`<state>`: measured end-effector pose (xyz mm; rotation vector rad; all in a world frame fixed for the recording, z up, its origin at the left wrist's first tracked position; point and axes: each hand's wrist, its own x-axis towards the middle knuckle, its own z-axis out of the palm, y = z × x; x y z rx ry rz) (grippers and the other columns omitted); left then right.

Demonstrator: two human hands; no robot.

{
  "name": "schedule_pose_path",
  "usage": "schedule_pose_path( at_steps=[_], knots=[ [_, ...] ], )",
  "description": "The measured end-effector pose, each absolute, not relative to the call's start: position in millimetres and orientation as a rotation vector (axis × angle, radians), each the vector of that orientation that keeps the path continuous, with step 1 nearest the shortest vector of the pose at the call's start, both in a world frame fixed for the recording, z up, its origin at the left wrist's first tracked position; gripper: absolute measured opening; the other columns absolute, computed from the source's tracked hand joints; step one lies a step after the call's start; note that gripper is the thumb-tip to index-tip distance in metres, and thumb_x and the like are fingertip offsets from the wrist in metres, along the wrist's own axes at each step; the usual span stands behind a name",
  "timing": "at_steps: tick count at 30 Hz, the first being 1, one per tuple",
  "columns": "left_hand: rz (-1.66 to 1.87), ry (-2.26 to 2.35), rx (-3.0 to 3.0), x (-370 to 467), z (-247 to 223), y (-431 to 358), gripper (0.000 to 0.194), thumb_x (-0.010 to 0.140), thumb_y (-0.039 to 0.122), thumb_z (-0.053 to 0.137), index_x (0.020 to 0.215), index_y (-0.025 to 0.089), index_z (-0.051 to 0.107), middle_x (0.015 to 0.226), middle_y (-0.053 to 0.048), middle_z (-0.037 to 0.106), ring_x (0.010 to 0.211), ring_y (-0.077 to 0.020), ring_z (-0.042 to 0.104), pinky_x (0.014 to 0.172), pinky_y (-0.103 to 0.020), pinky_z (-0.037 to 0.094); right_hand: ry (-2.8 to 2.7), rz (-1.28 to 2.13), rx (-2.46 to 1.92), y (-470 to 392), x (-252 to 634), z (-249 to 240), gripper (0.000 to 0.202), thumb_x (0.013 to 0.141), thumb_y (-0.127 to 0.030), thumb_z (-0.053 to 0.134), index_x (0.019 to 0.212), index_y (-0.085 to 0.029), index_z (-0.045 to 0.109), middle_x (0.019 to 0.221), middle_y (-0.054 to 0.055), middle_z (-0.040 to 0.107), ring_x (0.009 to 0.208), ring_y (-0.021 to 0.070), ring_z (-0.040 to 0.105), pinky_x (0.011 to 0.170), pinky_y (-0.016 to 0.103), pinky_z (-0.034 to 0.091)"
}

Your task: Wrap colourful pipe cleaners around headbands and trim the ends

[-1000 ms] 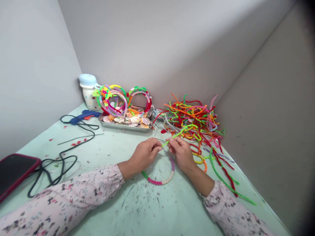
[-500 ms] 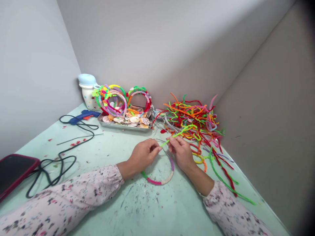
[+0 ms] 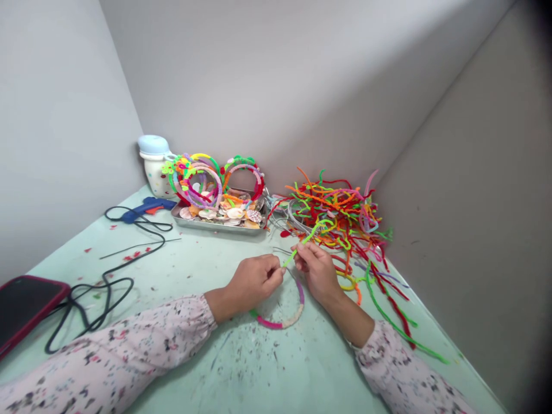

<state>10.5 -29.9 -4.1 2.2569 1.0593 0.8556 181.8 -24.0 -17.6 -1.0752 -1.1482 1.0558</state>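
My left hand (image 3: pixel 255 284) pinches the lower end of a bright green pipe cleaner (image 3: pixel 313 231). A little farther up, the fingers of my right hand (image 3: pixel 318 272) close on the same strip, whose far end curls over the colourful pile. Below and between my hands, a hoop (image 3: pixel 271 325) wrapped in green, pink, cream and purple lies on the table, its bare wire ends near my fingers. My left hand covers part of the hoop's left side.
Behind stands a metal tray (image 3: pixel 219 228) of shells with wrapped hoops (image 3: pixel 202 202). A pipe cleaner pile (image 3: pixel 336 201) lies right. Left are a blue glue gun (image 3: pixel 144 208), black cord (image 3: pixel 107 276), phone (image 3: pixel 30 305) and white cup (image 3: pixel 158 175).
My left hand has moved slightly down, and the green strip's far end has shifted left and tilts more steeply. Both hands keep hold of it.
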Motion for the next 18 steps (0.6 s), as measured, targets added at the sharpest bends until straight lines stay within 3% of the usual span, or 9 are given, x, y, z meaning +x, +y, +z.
schedule_pose_path(
  at_steps=[18],
  knots=[
    [0.861, 1.003, 2.293, 13.5, -4.9, -31.3, 0.021, 0.077, 0.018, 0.044, 0.058, 0.018, 0.036, 0.055, 0.004, 0.038, 0.053, -0.0095, 0.035, 0.054, -0.023, 0.026, -1.112, 1.136, -1.029, -23.2, 182.4, -20.2, 0.026, 0.077, -0.043, 0.063, 0.070, -0.018, 0.060, 0.057, -0.004, 0.050, 0.048, 0.0090, 0.041, 0.046, 0.022, 0.030]
  ],
)
